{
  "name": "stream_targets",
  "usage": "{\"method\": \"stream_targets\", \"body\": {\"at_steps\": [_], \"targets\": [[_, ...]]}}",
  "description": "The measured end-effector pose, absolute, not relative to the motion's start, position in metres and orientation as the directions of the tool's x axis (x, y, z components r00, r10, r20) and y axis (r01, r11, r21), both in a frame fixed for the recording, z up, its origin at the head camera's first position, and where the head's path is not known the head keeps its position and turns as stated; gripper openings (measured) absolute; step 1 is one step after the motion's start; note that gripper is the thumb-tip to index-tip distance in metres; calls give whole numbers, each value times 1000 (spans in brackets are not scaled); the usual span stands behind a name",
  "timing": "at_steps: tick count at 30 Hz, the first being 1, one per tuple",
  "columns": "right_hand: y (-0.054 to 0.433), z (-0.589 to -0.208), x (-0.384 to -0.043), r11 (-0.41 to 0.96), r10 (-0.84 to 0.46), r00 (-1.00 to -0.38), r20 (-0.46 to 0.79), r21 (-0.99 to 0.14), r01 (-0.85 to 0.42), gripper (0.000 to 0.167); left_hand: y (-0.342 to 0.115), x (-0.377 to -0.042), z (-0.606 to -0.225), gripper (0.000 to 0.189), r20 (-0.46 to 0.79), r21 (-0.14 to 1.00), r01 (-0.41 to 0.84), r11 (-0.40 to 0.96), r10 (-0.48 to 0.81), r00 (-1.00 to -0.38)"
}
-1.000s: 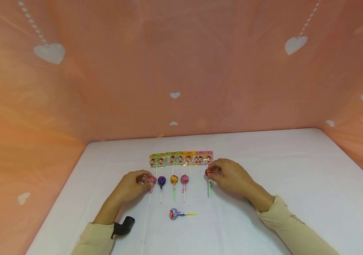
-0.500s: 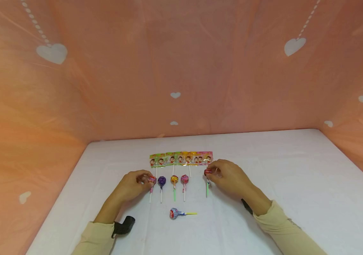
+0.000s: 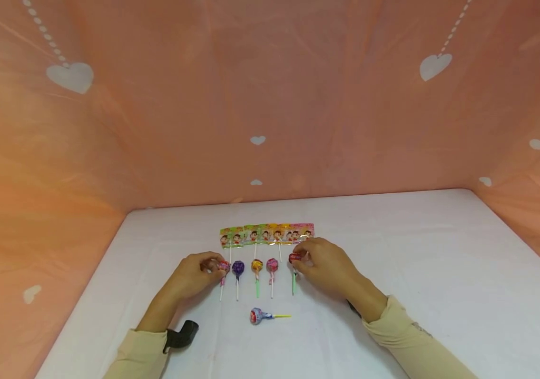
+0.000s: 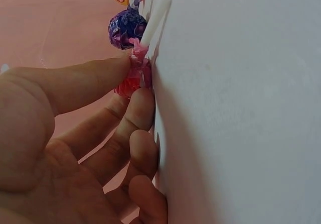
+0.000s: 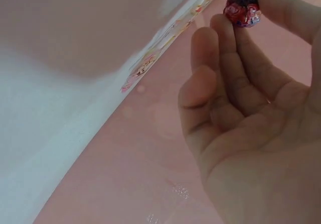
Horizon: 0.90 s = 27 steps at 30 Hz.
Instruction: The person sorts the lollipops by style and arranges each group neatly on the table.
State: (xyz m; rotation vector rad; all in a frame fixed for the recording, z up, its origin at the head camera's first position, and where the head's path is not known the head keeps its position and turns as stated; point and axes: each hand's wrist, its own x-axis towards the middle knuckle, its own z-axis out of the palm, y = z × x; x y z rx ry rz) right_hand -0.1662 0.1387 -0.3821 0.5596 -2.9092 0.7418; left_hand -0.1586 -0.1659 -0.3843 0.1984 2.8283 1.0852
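At the left end of a row of lollipops, my left hand (image 3: 195,275) pinches a pink-red lollipop (image 4: 134,78) by its wrapped head, its white stick pointing toward me in the head view. My right hand (image 3: 325,266) holds a dark red lollipop (image 5: 243,12) between thumb and fingers at the row's right end; its stick is green. Between the hands lie a purple lollipop (image 3: 238,268), a yellow-orange one (image 3: 257,266) and a pink one (image 3: 272,265), heads away from me. Nearer to me, a blue-and-red lollipop (image 3: 256,316) lies sideways, its yellow stick pointing right.
Behind the row, several flat lollipops in green, orange and pink packets (image 3: 276,233) lie side by side, sticks toward me. A white cloth (image 3: 393,237) covers the table. A pink curtain (image 3: 270,105) with white hearts stands around its back and sides.
My right hand has moved left with the dark red lollipop, bringing it closer to the pink one. My left hand stays on the pink-red lollipop.
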Motion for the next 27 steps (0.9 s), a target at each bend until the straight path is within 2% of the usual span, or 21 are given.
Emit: {"method": "stream_targets", "body": {"at_steps": [27], "targets": [[128, -388, -173, 814, -430, -893, 134, -371, -448, 17, -165, -159, -383, 23, -68, 673, 69, 736, 155, -986]]}}
